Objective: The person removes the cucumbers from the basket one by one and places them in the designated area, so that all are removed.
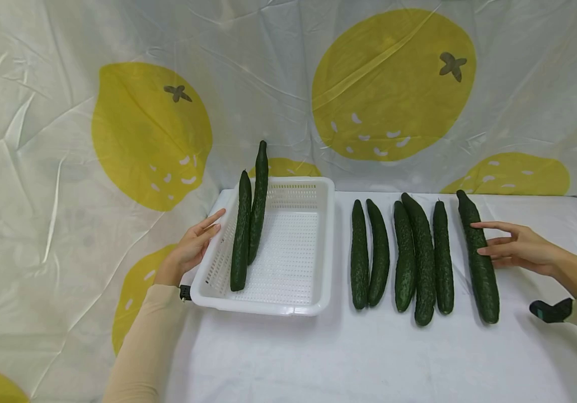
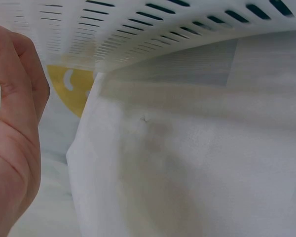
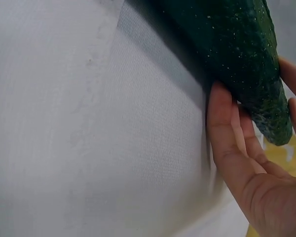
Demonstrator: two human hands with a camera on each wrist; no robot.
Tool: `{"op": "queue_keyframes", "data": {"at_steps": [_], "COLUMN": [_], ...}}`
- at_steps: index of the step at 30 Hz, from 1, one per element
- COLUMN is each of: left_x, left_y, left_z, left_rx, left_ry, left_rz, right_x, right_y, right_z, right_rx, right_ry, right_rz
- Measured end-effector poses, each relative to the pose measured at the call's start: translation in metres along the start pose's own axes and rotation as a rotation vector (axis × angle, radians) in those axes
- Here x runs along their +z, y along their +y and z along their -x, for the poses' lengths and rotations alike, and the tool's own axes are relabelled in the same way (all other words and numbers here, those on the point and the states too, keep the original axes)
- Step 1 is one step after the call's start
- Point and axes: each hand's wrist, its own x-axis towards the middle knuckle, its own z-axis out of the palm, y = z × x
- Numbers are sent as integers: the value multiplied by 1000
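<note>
My left hand point(image 1: 191, 252) rests against the left rim of a white plastic basket point(image 1: 324, 246), its index finger nearly straight. In the left wrist view that hand point(image 2: 15, 113) is beside the slotted basket wall point(image 2: 138, 29). Two cucumbers point(image 1: 239, 240) lean in the basket, their upper ends over the far rim. My right hand point(image 1: 525, 249) grips the rightmost cucumber point(image 1: 482, 280), fingertips across its top. In the right wrist view, the right hand's point(image 3: 256, 182) fingers are on both sides of the cucumber point(image 3: 232, 49), near one end.
Several more cucumbers point(image 1: 423, 268) lie roughly parallel on the white-covered table point(image 1: 369, 358), between the basket and the right hand. A lemon-print cloth point(image 1: 268, 84) hangs behind the table and along its left side.
</note>
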Motion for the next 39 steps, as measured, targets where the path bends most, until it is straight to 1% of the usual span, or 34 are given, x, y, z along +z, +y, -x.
{"op": "queue_keyframes", "data": {"at_steps": [6,11,14,21,28,35,37,39], "left_x": [0,0,0,-1,-1,-3,-3,-3], "left_y": [0,-2,-3,-5,-5,-5,-4,-4], "left_z": [1,0,0,0,1,-1,-2,-2], "left_rx": [-8,2,11,30,30,11,8,7], "left_ry": [-12,1,7,-11,-9,-6,0,-8], "left_rz": [12,0,-11,-5,-11,21,16,22], "right_x": [4,10,14,17,21,24,24,24], "right_y": [-2,-6,-8,-9,-13,-18,-19,-21], "right_z": [0,0,-1,-5,-7,-8,-9,-9], "right_rx": [45,86,110,133,119,91,89,91], "right_ry": [27,49,49,47,35,54,58,60], "right_rz": [36,80,99,146,178,212,217,220]}}
